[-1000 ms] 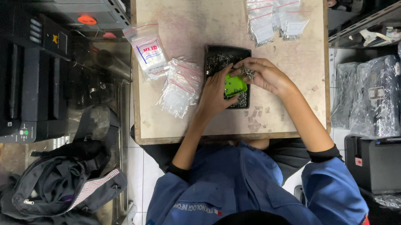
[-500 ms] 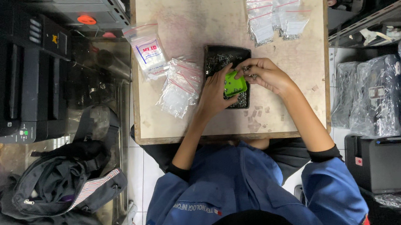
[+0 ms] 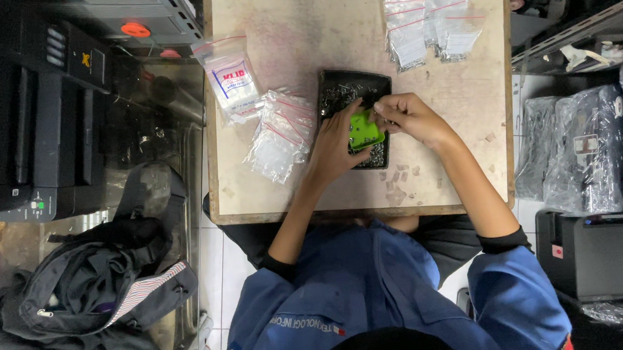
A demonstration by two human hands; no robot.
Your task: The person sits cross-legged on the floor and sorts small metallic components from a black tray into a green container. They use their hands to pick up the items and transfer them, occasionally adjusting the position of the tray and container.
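A black tray (image 3: 340, 86) of small metal parts lies in the middle of the wooden table (image 3: 278, 22). My left hand (image 3: 333, 147) rests over the tray and holds a small bright green scoop-like piece (image 3: 363, 130) at its right edge. My right hand (image 3: 408, 115) is just right of the green piece, with its fingers curled and pinched together against it. Whether anything small sits between those fingers is hidden. A heap of small clear zip bags (image 3: 279, 133) lies just left of the tray.
More clear zip bags (image 3: 429, 9) are piled at the table's far right corner, and a bag pack with a printed label (image 3: 232, 82) lies at the left edge. Black printers (image 3: 8, 116) stand to the left, a dark backpack (image 3: 87, 302) lies below them, and wrapped printers (image 3: 599, 158) stand to the right.
The right hand has drawn in closer to the green piece and closed its fingers. The left hand has stayed over the tray.
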